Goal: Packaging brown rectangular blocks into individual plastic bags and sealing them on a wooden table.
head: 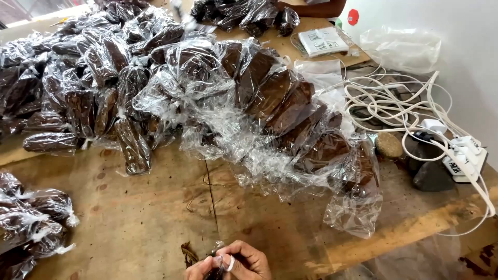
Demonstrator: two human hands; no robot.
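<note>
**Hands pinched on a small dark piece at near edge of wooden table**

Fingertips of both hands bunched together at bottom centre of frame, closed on a small dark item [220, 265] held between them; item's kind not discernible. Right hand [248, 262] curled, a white band [230, 263] looped across one finger. Left hand [201, 269] mostly cut off by frame edge, only knuckles and fingertips visible, pressed against right hand's fingertips. Exact grip of left fingers: cannot tell beyond contact with the dark item.

Just left of hands, on bare wooden table [140, 218]: a small dark scrap [188, 254] lying loose.

Beyond hands, across middle of table: large heap of clear plastic bags [207, 93] each holding dark brown contents, overlapping one another, loose crinkled plastic along heap's near side. One near-empty bag [355, 210] hanging off heap's right end.

Left of hands, at table's near-left corner: smaller cluster of tied bags [31, 218] with same dark contents.

Right of heap: tangle of white cable [394, 101], white power strip [464, 155], a round tan stone [389, 145] and a dark grey stone [431, 176]. Behind cable: flat white packet [324, 41].
</note>
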